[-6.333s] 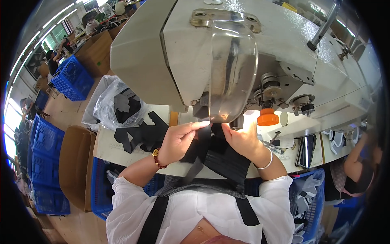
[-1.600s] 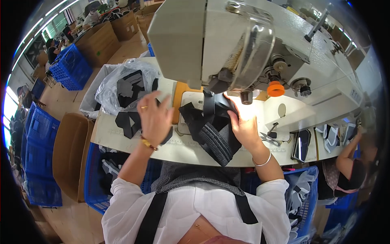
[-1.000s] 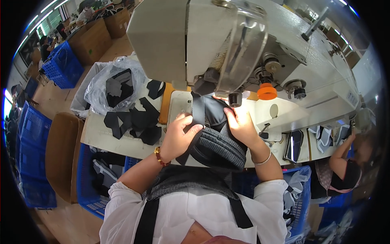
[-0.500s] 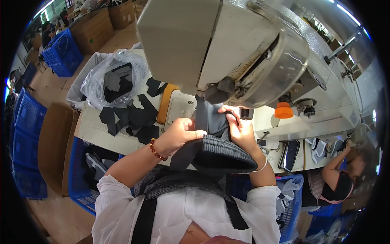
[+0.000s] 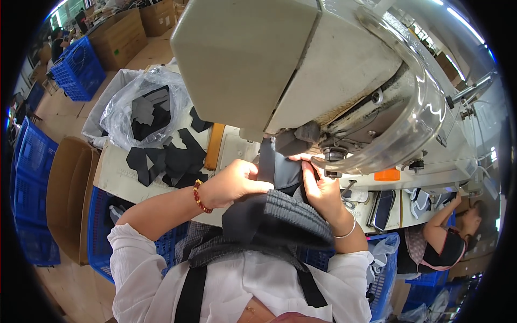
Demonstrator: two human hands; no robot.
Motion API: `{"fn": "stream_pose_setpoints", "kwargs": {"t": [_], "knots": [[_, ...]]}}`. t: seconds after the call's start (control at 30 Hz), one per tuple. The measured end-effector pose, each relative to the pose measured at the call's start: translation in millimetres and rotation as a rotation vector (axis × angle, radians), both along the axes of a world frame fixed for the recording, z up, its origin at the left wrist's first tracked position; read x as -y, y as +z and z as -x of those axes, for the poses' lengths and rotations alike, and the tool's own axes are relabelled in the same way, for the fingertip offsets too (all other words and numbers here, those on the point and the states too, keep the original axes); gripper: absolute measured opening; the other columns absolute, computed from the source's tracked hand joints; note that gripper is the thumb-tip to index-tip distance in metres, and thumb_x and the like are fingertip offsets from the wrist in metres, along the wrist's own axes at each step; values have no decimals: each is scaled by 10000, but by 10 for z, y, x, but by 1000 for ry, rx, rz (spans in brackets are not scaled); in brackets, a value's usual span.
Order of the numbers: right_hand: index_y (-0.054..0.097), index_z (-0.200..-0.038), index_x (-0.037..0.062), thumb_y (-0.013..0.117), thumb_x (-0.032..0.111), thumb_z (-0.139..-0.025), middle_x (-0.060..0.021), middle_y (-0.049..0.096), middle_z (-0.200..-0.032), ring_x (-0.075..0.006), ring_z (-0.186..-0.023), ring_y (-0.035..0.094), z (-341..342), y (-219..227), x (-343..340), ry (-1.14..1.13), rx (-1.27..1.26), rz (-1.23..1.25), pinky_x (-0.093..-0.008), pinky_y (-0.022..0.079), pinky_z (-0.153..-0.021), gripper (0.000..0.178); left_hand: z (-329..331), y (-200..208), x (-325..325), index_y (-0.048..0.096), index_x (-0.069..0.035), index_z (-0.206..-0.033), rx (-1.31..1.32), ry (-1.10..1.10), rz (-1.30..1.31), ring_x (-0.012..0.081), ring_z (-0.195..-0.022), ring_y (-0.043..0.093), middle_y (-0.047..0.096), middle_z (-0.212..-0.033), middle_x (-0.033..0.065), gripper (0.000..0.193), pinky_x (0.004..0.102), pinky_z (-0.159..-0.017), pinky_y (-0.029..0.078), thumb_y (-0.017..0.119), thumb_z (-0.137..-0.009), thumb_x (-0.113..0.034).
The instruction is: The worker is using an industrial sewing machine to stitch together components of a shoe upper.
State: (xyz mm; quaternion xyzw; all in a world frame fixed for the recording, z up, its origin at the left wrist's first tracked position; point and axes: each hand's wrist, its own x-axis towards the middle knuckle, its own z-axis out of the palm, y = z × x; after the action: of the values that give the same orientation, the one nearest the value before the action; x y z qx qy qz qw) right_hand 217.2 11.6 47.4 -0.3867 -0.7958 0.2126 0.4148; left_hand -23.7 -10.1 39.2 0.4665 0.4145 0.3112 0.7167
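Note:
A dark grey fabric piece (image 5: 293, 212) with a gathered, ribbed band and a black inside lies under the head of a sewing machine (image 5: 242, 64). My left hand (image 5: 229, 184) pinches its left side, thumb pointing right just above the ribbed band. On the other side, my right hand (image 5: 322, 192) is closed on the fabric edge, its fingertips partly hidden behind the cloth and the machine. A smooth flat grey strip (image 5: 266, 164) of the piece runs up between both hands toward the needle area. The needle itself is hidden by the machine head.
Black fabric cutouts (image 5: 183, 156) lie on the table left of the machine, beside a plastic-lined bin (image 5: 116, 124) with more scraps. Blue crates (image 5: 99, 237) and a cardboard box (image 5: 67, 199) stand at left. A co-worker (image 5: 439, 237) sits at far right.
The machine head looks larger and nearer as my view shifts. The ribbed end of the fabric has tilted and dropped slightly. Both hands keep their grip.

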Motion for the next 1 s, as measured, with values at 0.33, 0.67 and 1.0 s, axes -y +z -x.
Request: {"fn": "stream_pose_setpoints", "kwargs": {"t": [0.33, 0.67, 1.0], "knots": [[677, -1168, -34, 623, -41, -933, -148, 723, -1059, -255, -980, 695, -129, -39, -32, 25, 542, -463, -344, 528, -916, 242, 28, -83, 132, 644, 4, -756, -273, 67, -499, 17, -630, 447, 575, -653, -50, 292, 246, -547, 385, 769, -912, -209], [697, -1013, 18, 636, 110, -810, -54, 577, -922, -204, -818, 549, -138, -381, -39, -105, 654, -669, -384, 454, -776, 231, 22, 149, 275, 693, 23, -941, -68, 195, -108, 20, -738, 585, 696, -849, -4, 160, 208, -631, 476, 729, -951, -133], [708, -1020, -5, 698, 44, -855, -85, 651, -845, -212, -730, 622, -88, -354, -27, -102, 502, -532, -364, 501, -688, 172, 75, 177, 208, 694, 35, -990, -123, 121, -200, 47, -774, 620, 724, -886, 28, 204, 231, -677, 507, 740, -933, -155]]}}
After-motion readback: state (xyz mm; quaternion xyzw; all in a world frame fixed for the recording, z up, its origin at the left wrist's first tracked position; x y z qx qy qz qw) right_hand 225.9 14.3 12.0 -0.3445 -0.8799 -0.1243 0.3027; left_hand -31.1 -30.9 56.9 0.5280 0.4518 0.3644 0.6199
